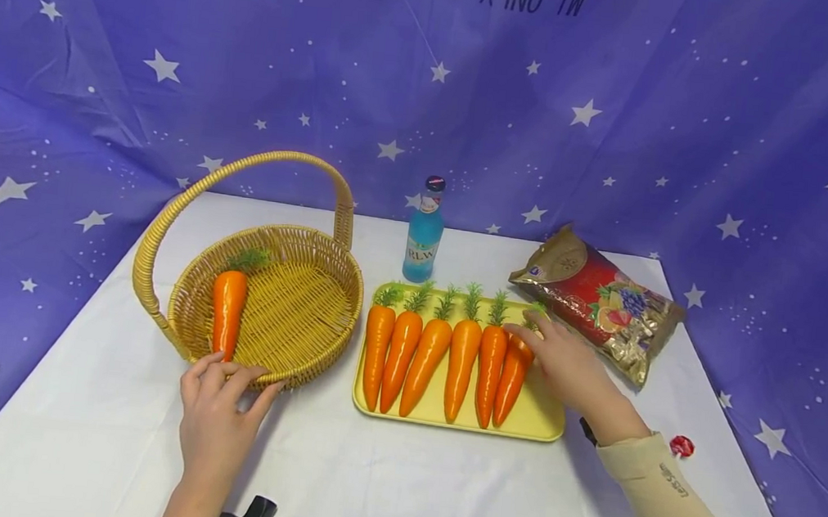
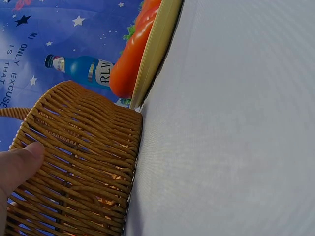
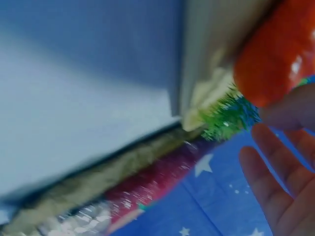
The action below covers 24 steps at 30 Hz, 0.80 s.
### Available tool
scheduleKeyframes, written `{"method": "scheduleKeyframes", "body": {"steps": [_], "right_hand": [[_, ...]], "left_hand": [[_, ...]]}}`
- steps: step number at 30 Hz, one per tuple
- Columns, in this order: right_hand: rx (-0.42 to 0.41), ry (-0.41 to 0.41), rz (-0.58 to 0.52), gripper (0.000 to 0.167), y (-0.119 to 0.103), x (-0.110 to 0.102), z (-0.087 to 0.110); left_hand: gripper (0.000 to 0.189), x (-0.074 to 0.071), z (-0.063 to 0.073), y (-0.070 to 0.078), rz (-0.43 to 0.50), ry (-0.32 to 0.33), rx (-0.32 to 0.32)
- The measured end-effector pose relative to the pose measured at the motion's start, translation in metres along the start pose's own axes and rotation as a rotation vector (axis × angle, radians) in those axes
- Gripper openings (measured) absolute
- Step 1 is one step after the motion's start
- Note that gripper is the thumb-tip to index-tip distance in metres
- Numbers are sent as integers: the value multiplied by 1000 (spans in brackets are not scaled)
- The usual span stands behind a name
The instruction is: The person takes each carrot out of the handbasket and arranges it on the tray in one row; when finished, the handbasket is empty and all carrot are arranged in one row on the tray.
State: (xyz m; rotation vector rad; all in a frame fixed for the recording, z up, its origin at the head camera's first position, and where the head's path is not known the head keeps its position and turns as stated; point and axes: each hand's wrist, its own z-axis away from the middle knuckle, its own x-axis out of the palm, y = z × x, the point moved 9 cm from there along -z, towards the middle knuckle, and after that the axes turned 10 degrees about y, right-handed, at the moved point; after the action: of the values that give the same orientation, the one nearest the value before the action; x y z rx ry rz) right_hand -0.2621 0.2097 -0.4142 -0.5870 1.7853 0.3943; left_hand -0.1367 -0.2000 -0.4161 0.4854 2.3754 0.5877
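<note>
A golden wicker basket with a tall arched handle stands at the left, one orange toy carrot lying inside it. My left hand grips the basket's near rim, its thumb against the outer weave. On a yellow tray several carrots lie side by side, green tops pointing away from me. My right hand is over the top end of the rightmost carrot and partly covers it. In the right wrist view, its fingers are spread and the thumb overlaps the carrot near its leafy top.
Behind the tray stands a blue bottle. A red and gold snack bag lies at the back right, close to the right hand. A small red wrapped candy rests near the right sleeve. Purple starred cloth hangs behind the white table.
</note>
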Motion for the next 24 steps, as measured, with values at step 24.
{"method": "scheduleKeyframes", "body": {"steps": [24], "right_hand": [[-357, 117, -51, 51, -171, -26, -144]], "left_hand": [[33, -2, 2, 1, 3, 31, 23]]}}
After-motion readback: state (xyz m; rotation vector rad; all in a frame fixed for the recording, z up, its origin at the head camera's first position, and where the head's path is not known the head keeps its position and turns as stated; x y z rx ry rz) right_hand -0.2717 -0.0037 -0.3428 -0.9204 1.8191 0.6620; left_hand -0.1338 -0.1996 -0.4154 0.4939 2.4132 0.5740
